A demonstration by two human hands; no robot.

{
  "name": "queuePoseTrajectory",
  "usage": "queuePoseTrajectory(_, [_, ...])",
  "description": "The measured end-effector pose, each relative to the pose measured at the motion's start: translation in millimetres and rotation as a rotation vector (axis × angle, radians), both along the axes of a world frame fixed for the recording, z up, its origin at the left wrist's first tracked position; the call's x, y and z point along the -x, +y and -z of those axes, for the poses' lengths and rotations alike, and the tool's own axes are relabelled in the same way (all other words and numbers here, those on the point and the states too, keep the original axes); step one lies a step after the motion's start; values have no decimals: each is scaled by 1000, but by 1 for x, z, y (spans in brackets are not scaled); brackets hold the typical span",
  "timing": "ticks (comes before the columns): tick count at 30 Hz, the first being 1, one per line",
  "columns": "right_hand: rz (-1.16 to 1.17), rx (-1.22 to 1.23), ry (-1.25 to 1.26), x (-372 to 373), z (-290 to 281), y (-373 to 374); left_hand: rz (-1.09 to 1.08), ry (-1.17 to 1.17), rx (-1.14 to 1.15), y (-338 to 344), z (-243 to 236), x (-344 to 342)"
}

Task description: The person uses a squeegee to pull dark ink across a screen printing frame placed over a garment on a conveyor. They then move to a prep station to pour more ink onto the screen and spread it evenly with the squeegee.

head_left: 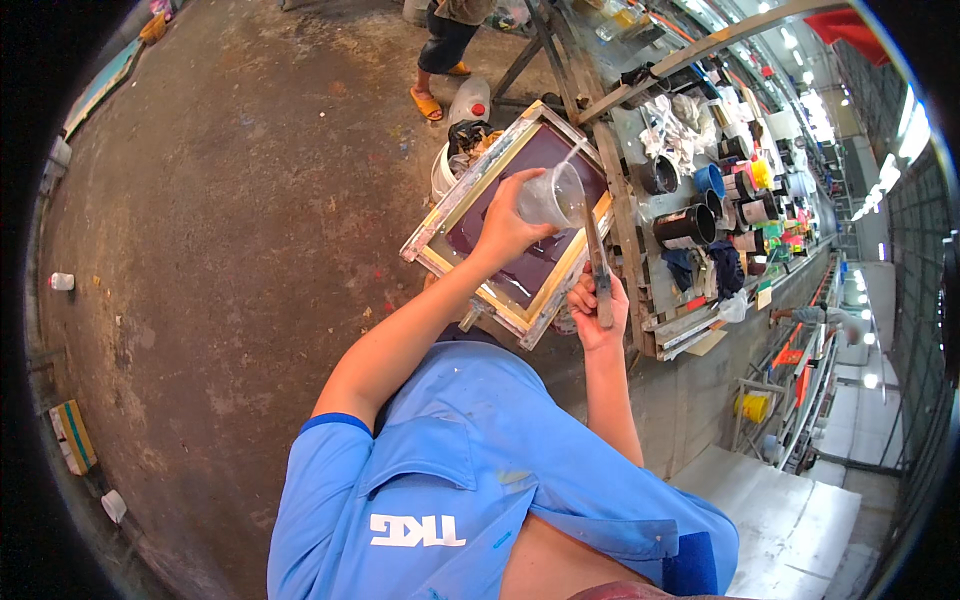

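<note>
Translucent plastic cup (548, 198) over the wooden frame (508, 305), left hand (508, 228) wrapped round it!
Contents unclear; right hand (605, 312) clasps flat bar (598, 255) by the frame's right edge; at the frame's left, white bucket (441, 176), crumpled black plastic (468, 135) inside.

Light-blue shirt (460, 400): darker blue sleeve trim (337, 421), pocket flap (425, 458), white lettering (418, 530), yellowish smudge (514, 480).

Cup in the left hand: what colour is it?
The cup is see-through, with a pale whitish tint; the head view shows it best.
</note>
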State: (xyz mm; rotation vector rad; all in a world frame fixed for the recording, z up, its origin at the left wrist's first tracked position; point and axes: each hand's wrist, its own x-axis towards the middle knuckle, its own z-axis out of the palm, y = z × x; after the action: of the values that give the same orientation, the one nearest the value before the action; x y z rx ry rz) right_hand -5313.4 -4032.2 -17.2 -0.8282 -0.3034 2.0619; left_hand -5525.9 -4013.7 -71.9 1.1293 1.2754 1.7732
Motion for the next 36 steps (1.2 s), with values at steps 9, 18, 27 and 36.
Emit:
queuePoseTrajectory(9, [154,-16,-151,-24,27,40,180,-125,17,-35,-45,-1])
queuePoseTrajectory(18, [210,-65,-216,-24,44,56,263,-301,-25,-62,-73,7])
queuePoseTrajectory(27, [37,331,535,-21,51,35,196,-504,159,-54,-29,36])
queuePoseTrajectory(36, [-39,185,339,-1,9,15,91,-356,120,-8,8,22])
